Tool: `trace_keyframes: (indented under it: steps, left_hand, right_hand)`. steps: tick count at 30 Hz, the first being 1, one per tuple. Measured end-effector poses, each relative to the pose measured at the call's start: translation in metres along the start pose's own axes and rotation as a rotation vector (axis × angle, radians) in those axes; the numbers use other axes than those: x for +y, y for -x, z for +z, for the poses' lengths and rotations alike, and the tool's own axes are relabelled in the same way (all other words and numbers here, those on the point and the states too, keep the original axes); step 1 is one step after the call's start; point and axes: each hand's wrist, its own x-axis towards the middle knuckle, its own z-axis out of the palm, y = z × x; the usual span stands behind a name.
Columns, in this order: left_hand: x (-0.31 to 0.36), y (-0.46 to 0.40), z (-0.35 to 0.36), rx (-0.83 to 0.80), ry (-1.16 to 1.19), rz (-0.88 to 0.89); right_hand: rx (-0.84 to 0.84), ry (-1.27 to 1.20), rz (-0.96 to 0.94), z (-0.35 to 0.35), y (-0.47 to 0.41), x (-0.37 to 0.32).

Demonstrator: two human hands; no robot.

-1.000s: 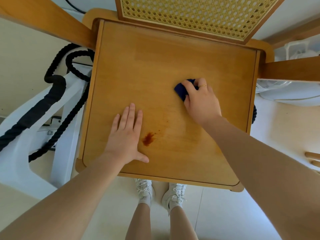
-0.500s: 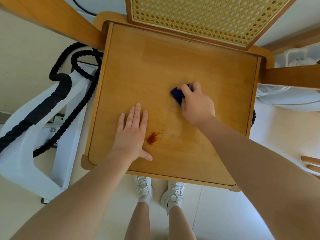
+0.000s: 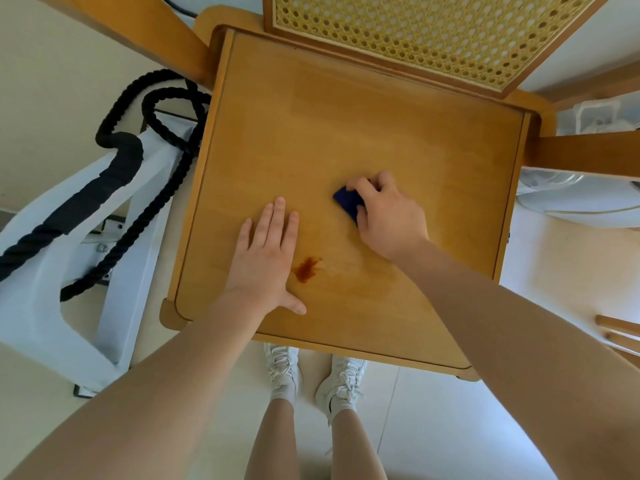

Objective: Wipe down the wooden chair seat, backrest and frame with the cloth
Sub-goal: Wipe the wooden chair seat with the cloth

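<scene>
The wooden chair seat (image 3: 346, 126) fills the middle of the head view, with its cane backrest (image 3: 433, 32) at the top. My right hand (image 3: 388, 216) grips a small dark blue cloth (image 3: 348, 201) and presses it on the seat right of centre; most of the cloth is hidden under the fingers. My left hand (image 3: 266, 254) lies flat on the seat near the front left, fingers straight. A reddish-brown stain (image 3: 306, 268) sits just right of my left hand, between the two hands.
A white frame with thick black rope (image 3: 114, 188) stands close to the chair's left side. Wooden armrests (image 3: 588, 154) reach out on both sides. A white fan (image 3: 581, 199) lies on the right. My feet in white shoes (image 3: 311, 372) stand before the seat.
My right hand has drawn the cloth down and leftward across the seat, toward the stain. My left hand has stayed flat in the same spot.
</scene>
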Motion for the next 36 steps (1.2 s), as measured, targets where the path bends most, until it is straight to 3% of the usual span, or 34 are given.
trace_keyframes:
  steps: [3, 11, 18, 21, 25, 30, 36]
  left_hand:
    - [-0.002, 0.000, 0.003, 0.018, 0.006, 0.005]
    - [-0.003, 0.019, 0.008, 0.074, 0.121, -0.109]
    - [-0.035, 0.034, 0.008, 0.036, 0.146, -0.118]
    - [-0.051, 0.032, 0.010, 0.015, 0.136, -0.141]
    - [-0.056, 0.035, 0.015, 0.030, 0.161, -0.164]
    - [-0.056, 0.039, 0.019, 0.039, 0.222, -0.276]
    - [-0.064, 0.034, 0.026, 0.035, 0.292, -0.291]
  right_hand:
    - [0.043, -0.060, 0.037, 0.008, 0.008, -0.014]
    - [-0.178, -0.142, -0.262, 0.038, 0.069, -0.058]
    - [0.036, -0.035, -0.047, 0.013, 0.023, -0.022]
    - [0.059, -0.107, -0.005, 0.019, 0.029, -0.035]
    - [-0.139, -0.115, -0.235, 0.044, 0.067, -0.080]
    - [-0.053, 0.141, -0.484, 0.054, 0.070, -0.089]
    - [0.025, -0.045, -0.218, 0.032, 0.013, -0.061]
